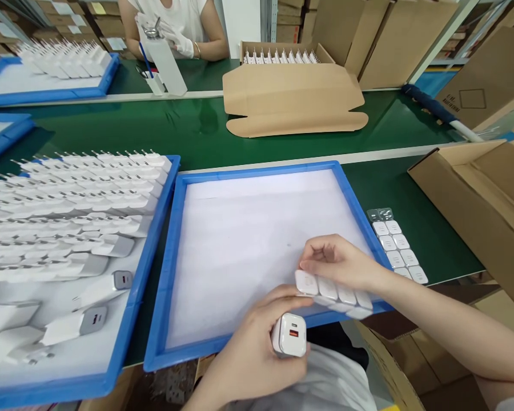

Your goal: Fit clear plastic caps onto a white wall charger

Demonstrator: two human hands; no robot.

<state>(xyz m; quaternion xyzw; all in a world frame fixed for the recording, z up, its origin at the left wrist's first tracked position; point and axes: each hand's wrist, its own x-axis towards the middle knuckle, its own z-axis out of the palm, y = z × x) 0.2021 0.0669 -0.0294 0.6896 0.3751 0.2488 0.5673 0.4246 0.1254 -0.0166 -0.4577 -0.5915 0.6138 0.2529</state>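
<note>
On the green worktop (282, 145) sits a blue tray (171, 268). We should keep the charger (289, 335) port-up in our left hand (251, 357), fingers wrapped round it. Our right hand (340, 262) arches over the label strip (334, 292), fingertips seemingly pinching its near end at the tray's front edge.

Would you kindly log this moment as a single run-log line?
left hand: holds white charger | right hand: on charger row | blue tray: foam-lined, bare

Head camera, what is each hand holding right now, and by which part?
The left hand holds a white charger by its body, port face showing. The right hand grips a strip of film pieces at its upper edge.
</note>
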